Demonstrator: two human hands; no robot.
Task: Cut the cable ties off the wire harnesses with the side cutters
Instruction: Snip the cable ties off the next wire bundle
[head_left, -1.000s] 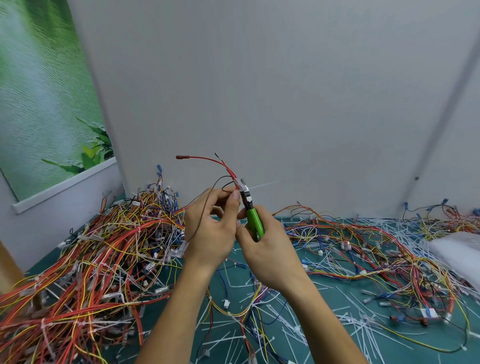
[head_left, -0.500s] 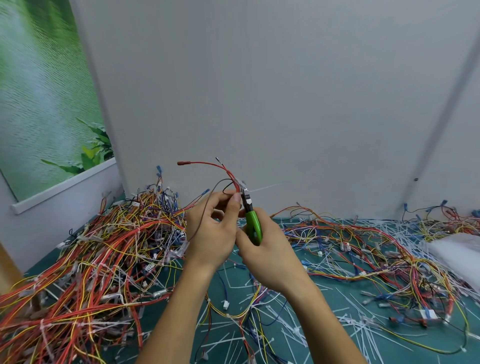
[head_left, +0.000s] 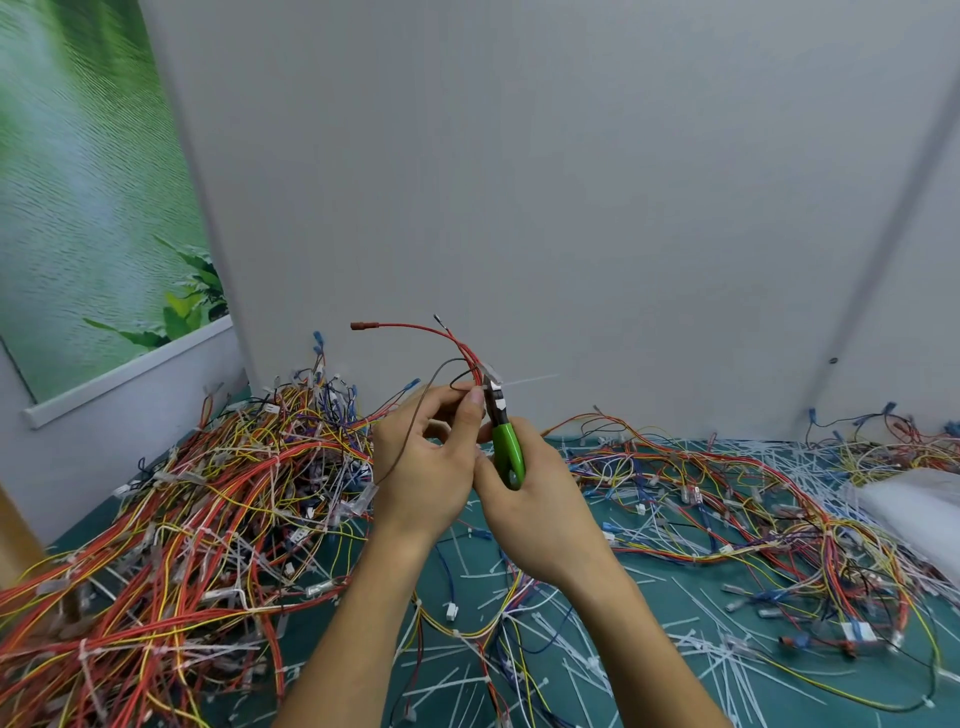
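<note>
Against the view of a second ago, both hands and the raised harness are set slightly lower; nothing else is seen to shift.

Progress: judged partly done. Many cut white tie offcuts (head_left: 727, 675) are strewn over the teal surface (head_left: 670, 603). A large pile of harnesses (head_left: 182, 519) on the left is seen with ties on; a looser spread of harnesses (head_left: 727, 493) lies on the right.

In hand: one red wire harness (head_left: 457, 343) is pinched by the left hand (head_left: 423, 467). The green-handled side cutters (head_left: 506, 449) are gripped by the right hand (head_left: 535, 499), their nose set at one white cable tie (head_left: 530, 381). Whether the tie is severed cannot be told.

Count: two hands, one cutter, one held harness, one tie under the blades. Piled harnesses and offcuts are too tangled to be counted.
</note>
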